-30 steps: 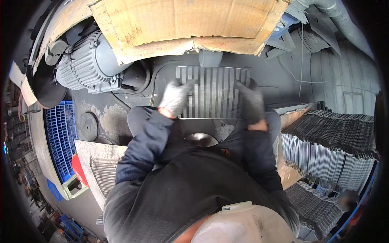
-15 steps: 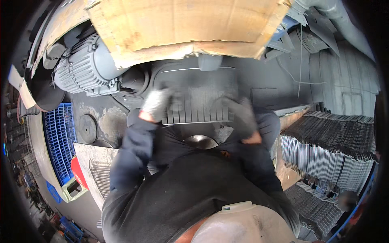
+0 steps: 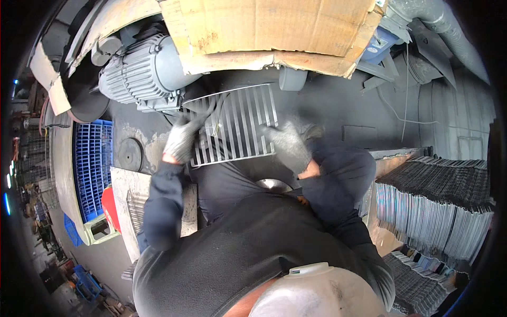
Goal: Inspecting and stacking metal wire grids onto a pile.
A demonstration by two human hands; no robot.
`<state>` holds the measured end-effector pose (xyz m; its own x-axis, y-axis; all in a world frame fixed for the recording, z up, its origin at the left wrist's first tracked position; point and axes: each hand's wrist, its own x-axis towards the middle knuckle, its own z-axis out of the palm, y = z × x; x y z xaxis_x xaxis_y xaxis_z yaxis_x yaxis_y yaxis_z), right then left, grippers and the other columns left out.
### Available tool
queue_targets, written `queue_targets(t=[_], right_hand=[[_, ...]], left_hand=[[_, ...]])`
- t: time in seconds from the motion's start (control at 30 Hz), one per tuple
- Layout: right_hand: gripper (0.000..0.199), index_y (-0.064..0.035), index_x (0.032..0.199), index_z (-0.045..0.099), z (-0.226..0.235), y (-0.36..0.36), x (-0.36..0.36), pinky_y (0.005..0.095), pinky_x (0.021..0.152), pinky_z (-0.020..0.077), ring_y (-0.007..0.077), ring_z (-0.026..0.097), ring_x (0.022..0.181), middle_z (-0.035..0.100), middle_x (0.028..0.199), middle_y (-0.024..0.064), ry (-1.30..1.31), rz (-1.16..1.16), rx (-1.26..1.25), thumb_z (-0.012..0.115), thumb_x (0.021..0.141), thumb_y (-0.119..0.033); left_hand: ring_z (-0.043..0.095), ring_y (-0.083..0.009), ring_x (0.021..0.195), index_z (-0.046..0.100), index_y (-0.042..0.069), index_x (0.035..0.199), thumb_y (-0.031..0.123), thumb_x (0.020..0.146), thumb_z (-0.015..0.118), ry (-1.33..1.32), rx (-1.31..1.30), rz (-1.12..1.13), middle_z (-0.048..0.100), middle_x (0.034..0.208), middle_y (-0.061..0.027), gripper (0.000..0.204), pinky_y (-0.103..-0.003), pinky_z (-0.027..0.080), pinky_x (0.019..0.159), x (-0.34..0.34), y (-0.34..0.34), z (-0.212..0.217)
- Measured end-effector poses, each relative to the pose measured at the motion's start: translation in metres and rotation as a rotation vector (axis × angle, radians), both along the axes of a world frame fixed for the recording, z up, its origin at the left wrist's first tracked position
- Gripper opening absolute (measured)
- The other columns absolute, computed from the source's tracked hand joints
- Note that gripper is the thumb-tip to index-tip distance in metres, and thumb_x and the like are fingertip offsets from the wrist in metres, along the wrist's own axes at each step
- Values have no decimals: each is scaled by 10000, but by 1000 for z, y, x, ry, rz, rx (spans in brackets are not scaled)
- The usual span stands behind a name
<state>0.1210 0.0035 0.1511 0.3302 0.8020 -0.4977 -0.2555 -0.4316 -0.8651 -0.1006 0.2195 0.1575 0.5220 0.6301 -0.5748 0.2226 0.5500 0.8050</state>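
Observation:
My left hand (image 3: 182, 138), in a grey-white knit glove, is closed on the left edge of a slatted metal grate (image 3: 240, 124). The grate tilts between my hands above my lap, its lower edge higher on the right than on the left. Beside its right edge is my right hand (image 3: 290, 147), gloved too, with its thumb reaching to the bars and its fingers apart, somewhat blurred. Under the grate a dark surface shows through the gaps. A shiny round metal part (image 3: 274, 184) sits between my knees.
Cardboard (image 3: 274, 31) hangs ahead, with a grey electric motor (image 3: 140, 74) to its left. Tall stacks of similar grates (image 3: 433, 206) stand on my right. At left are a blue plastic crate (image 3: 94, 164), a red stool-like piece (image 3: 110, 208) and a board (image 3: 127, 185) holding another grate.
The grate has shifted left and turned from level to tilted, and its bars now show as light strips. My right hand has come away from its front, toward its right edge.

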Motion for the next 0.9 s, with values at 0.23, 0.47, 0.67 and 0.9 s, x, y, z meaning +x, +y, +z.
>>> queue_targets(t=[0.23,0.47,0.67,0.9], right_hand=[[697,3,1405,611,51,-22,-37,418,958,587,279,710,1095,704,1258,186,-586,-336,412,910,869,-327],[342,-26,1283,692,89,-55,-42,445,932,626,332,759,1024,752,1170,145,-715,-15,455,767,1019,-229],[220,-29,1296,684,57,-79,-47,478,929,669,275,762,1052,749,1207,127,228,-729,777,620,1085,-17],[235,-32,1327,636,20,-99,-38,553,985,647,324,733,1151,716,1261,165,479,-750,800,625,1093,-37]], left_hand=[[624,-116,629,641,36,1092,155,989,774,64,537,-89,687,828,-22,206,-278,496,560,-51,-60,104],[660,-330,1196,632,23,1342,218,839,924,-30,1765,78,656,1336,-170,613,-404,552,1019,0,-116,124],[634,-357,1318,302,83,1657,166,962,820,-79,1082,-80,519,1559,-211,871,-442,569,1071,-1,-126,-38],[709,-316,1196,80,145,1713,129,1037,729,-508,-167,249,690,1365,-168,937,-469,607,904,66,-175,44]])
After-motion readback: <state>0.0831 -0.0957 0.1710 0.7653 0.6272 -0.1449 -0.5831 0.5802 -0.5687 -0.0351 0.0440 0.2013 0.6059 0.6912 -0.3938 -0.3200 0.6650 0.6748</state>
